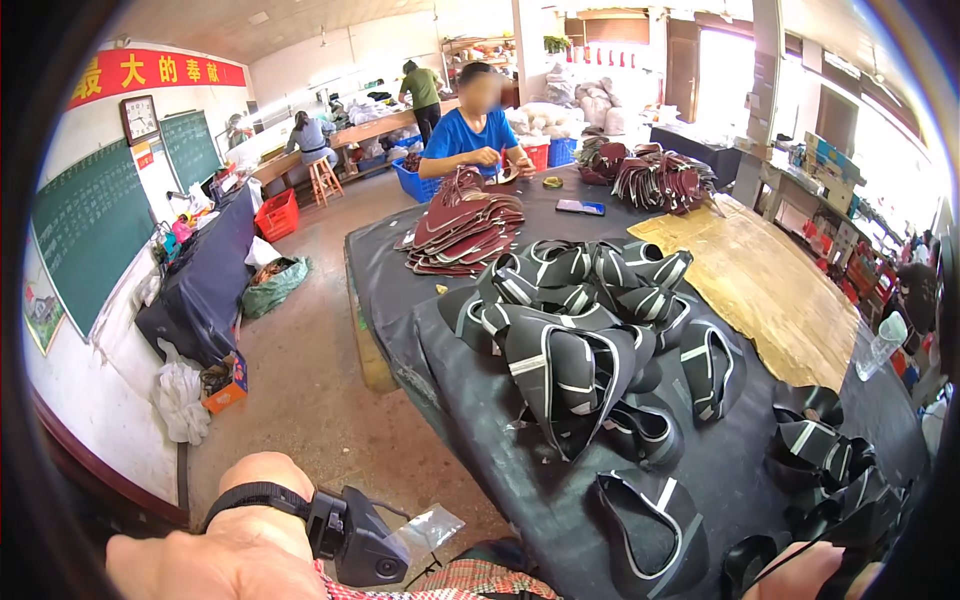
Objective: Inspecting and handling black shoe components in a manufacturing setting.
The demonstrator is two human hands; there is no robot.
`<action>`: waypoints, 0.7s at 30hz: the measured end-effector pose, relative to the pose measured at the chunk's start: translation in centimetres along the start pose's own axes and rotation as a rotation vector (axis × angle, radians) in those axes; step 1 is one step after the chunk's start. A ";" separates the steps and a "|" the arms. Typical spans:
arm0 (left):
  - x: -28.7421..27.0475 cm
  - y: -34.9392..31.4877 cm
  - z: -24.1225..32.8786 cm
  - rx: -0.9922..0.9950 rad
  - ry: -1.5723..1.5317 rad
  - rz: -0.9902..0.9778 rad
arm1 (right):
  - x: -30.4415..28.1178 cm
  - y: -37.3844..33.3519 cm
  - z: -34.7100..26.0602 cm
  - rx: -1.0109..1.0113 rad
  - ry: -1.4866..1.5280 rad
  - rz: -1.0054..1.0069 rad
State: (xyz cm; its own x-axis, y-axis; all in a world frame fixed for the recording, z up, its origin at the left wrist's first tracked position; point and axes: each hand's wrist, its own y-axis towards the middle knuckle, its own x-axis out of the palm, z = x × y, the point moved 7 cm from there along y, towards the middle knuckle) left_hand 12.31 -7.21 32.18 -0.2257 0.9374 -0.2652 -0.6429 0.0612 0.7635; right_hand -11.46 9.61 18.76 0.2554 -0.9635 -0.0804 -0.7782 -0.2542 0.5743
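My left hand (205,568) is raised at the lower left, close to the camera and away from the table; its fingers are cut off by the picture's edge. A black strap with a small black camera (372,555) circles that wrist. At the lower right, my right hand (800,572) is partly in view beside a cluster of black shoe uppers (825,450); its fingers are hidden. A heap of black shoe uppers with pale tape strips (565,350) covers the middle of the table. One single upper (650,535) lies near the table's front edge.
Dark red stacked pieces (465,230) and another such bundle (660,180) lie farther back on the black-covered table (450,400). A tan sheet (770,290), a phone (580,207) and a clear cup (882,345) are there too. A person in blue (470,135) works across the table.
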 end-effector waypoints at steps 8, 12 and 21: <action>-1.0 0.0 0.5 0.048 0.038 0.027 | 0.2 0.8 -0.2 -0.001 -0.017 0.004; -1.2 -0.3 0.0 0.076 0.054 0.037 | 0.2 0.6 0.9 0.018 -0.019 0.003; -1.4 -1.1 1.6 0.194 0.124 0.069 | -0.2 0.5 0.8 0.004 -0.023 0.009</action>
State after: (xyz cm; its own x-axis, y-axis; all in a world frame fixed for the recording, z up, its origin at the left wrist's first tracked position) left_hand 14.51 -8.08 32.72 -0.3599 0.8931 -0.2700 -0.4732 0.0746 0.8778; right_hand -12.36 9.56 18.45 0.2356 -0.9673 -0.0942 -0.7827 -0.2462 0.5717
